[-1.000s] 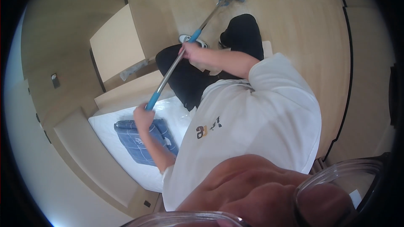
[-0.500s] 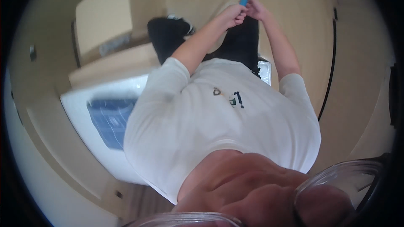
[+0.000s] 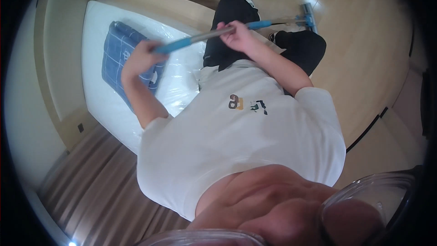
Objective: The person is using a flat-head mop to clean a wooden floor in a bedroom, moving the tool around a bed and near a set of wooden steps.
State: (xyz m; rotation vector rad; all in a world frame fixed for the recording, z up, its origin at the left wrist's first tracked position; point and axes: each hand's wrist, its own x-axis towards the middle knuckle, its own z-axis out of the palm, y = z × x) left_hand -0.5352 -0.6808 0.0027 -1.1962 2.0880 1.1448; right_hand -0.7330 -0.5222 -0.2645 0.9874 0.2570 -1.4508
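Mop (image 3: 214, 34) being gripped in both hands

The blue end grip is being clutched by the left hand (image 3: 139, 57), the silver shaft by the right hand (image 3: 236, 34); the mop head (image 3: 308, 17) is being pressed flat on the wooden floor (image 3: 364, 54), beside the mattress (image 3: 132, 73).

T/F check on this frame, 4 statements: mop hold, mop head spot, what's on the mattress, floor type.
1. Both hands hold the mop handle: true, left hand at the blue grip end, right hand further along.
2. The mop head rests on the mattress: false, it is on the wooden floor.
3. A folded blue checked cloth lies on the mattress: true.
4. The floor is carpeted: false, glossy wood.
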